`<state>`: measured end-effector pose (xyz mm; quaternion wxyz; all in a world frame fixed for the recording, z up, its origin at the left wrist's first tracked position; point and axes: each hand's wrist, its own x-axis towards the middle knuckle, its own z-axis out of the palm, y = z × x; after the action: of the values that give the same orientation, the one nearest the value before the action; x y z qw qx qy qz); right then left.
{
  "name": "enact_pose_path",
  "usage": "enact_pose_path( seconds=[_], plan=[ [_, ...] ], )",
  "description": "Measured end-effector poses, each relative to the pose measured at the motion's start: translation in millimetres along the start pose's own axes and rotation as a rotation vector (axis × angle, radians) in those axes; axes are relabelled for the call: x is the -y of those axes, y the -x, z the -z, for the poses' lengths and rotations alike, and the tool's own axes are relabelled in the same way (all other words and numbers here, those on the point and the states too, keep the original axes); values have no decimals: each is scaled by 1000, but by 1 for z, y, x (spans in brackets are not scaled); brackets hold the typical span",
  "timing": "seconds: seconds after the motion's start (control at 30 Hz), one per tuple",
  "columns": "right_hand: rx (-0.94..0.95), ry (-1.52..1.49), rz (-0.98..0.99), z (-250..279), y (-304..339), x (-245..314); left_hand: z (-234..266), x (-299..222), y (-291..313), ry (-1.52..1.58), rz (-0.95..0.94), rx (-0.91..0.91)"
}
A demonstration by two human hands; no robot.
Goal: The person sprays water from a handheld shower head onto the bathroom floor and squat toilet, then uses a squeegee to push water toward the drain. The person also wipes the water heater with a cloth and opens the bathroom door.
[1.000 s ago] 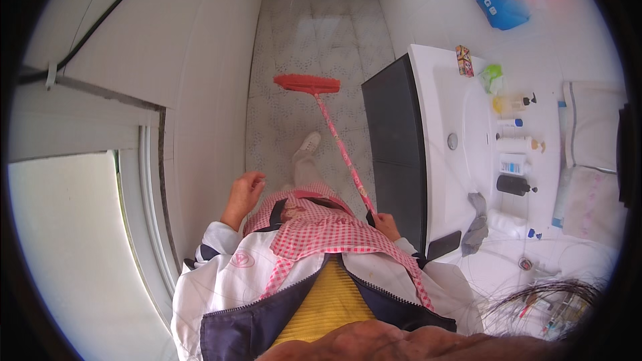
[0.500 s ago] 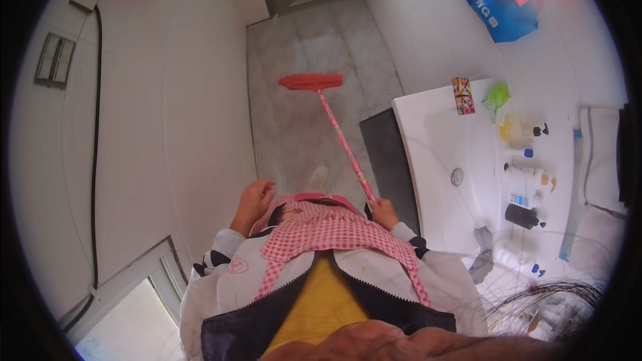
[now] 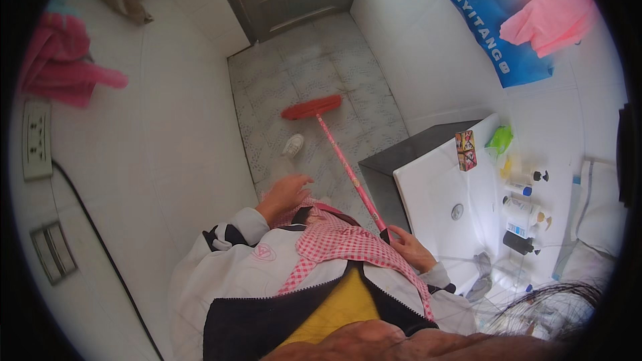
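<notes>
Gripping the broom (image 3: 348, 168) with your right hand (image 3: 412, 250), left hand (image 3: 285, 198) empty

Your right hand is closed around the black upper end of the handle, just beside your pink-checked apron (image 3: 344, 241); its finger wrap is partly hidden. From that hand the pink patterned shaft slants forward and to the left, down to the red broom head (image 3: 311, 107), which lies on the grey tiled floor (image 3: 267, 87) well ahead of both your hands. Your left hand hangs in front of the apron, its fingers loosely bent and a little apart, holding nothing and clear of the shaft. A white shoe (image 3: 293, 145) shows ahead of that hand, on the near side of the broom head.

Just to the right of your right hand and forward of it stands a white washbasin (image 3: 428, 190) with a dark cabinet (image 3: 384, 177) under it. A small patterned box (image 3: 466, 150) sits on the basin's far part, and a green bag (image 3: 499, 139) lies just beside that. Farther right of the hand, pump bottles (image 3: 520, 243) line the basin's back edge. Well to the left of your left hand, a pink towel (image 3: 63, 60) hangs by the wall.
</notes>
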<state>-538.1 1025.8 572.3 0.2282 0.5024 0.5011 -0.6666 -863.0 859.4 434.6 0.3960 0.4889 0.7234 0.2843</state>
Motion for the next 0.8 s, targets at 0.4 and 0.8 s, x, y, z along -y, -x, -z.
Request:
enact_pose_path(
  seconds=[0.4,0.8],
  plan=[
    [-297,-102,-99,-44,32,206,-4,-15,-208,-224,-633,531],
    [-385,-549,131,-49,-214,249,41,93,-427,-697,-538,168]
  ],
)
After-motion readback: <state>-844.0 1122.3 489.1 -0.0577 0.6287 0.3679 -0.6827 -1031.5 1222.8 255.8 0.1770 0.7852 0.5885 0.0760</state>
